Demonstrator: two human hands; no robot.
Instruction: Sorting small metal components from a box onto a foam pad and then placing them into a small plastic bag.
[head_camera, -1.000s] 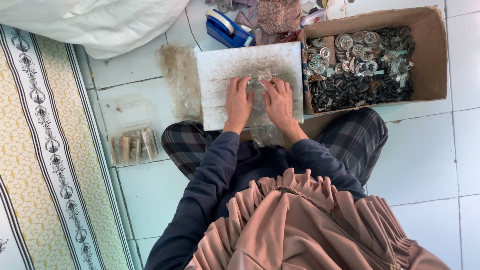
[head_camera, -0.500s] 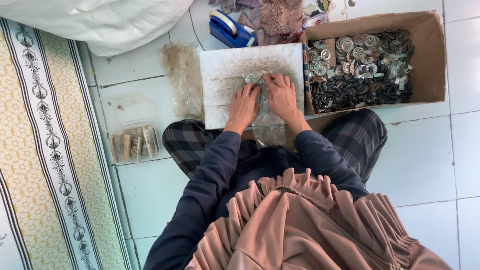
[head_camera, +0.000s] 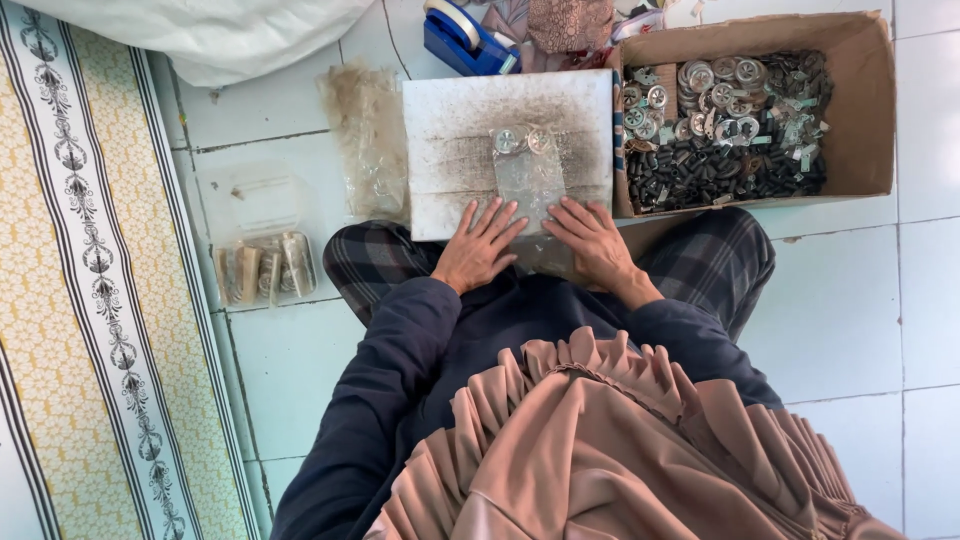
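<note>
A small clear plastic bag (head_camera: 528, 172) lies on a worn white board (head_camera: 460, 125) across my lap, with a few round metal pieces inside its far end. My left hand (head_camera: 480, 248) rests flat at the board's near edge, fingers spread, its fingertips touching the bag's lower left side. My right hand (head_camera: 592, 240) lies flat with fingers apart on the near end of the bag. Neither hand grips anything.
A cardboard box (head_camera: 870, 150) to the right of the board holds several round metal parts and small black pieces. A blue tape dispenser (head_camera: 462, 35) sits behind the board. Empty clear bags (head_camera: 365, 140) and packed bags (head_camera: 265, 268) lie left, by a patterned mat (head_camera: 80, 300).
Both hands have slid back from the far end of the bag toward my body and now lie flat at its near end. The metal pieces in the bag are now uncovered.
</note>
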